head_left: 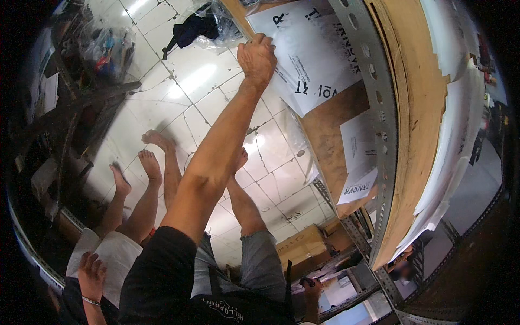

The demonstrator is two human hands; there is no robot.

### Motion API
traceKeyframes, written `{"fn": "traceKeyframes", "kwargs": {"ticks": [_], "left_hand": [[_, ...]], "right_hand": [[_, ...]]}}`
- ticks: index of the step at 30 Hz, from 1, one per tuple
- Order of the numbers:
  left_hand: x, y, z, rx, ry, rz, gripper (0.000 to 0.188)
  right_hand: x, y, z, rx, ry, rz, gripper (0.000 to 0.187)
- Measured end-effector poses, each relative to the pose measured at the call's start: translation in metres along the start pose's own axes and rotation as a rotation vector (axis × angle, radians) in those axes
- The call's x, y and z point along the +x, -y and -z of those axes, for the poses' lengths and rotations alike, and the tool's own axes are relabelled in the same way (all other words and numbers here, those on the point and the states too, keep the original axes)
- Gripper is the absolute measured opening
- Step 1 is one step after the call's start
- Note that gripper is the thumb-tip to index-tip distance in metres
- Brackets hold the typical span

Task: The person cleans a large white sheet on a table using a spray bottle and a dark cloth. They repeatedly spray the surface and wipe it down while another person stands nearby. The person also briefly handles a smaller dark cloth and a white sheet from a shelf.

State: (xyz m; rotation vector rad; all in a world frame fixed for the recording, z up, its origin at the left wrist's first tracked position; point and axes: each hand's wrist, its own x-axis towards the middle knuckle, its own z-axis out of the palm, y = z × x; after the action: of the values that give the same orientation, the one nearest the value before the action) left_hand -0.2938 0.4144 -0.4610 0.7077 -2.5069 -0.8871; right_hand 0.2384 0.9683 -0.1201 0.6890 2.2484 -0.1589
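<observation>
My left arm reaches up across the view, and my left hand is closed around the edge of a brown wooden board. Beside my fingers, a white sheet with black print lies on that board. A smaller white printed sheet lies lower on it. Low in the view, to the right of my body, my right hand is closed on a small dark thing that I cannot make out.
A perforated grey metal upright stands before stacked boards and white sheets. At left, a person in white shorts stands barefoot on the tiled floor. Dark cloth and clear plastic lie ahead. A cardboard box sits below the shelf.
</observation>
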Motion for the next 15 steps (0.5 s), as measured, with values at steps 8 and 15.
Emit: {"fn": "traceKeyframes", "kwargs": {"ticks": [8,15], "left_hand": [[-0.004,-0.012,0.012,-0.024,-0.150,-0.093,0.016],[-0.015,-0.026,-0.003,-0.856,-0.057,0.548,0.014]], "right_hand": [[-0.001,0.011,-0.001,-0.007,0.013,0.082,0.014],[-0.001,0.009,-0.005,0.011,-0.019,0.107,0.015]]}}
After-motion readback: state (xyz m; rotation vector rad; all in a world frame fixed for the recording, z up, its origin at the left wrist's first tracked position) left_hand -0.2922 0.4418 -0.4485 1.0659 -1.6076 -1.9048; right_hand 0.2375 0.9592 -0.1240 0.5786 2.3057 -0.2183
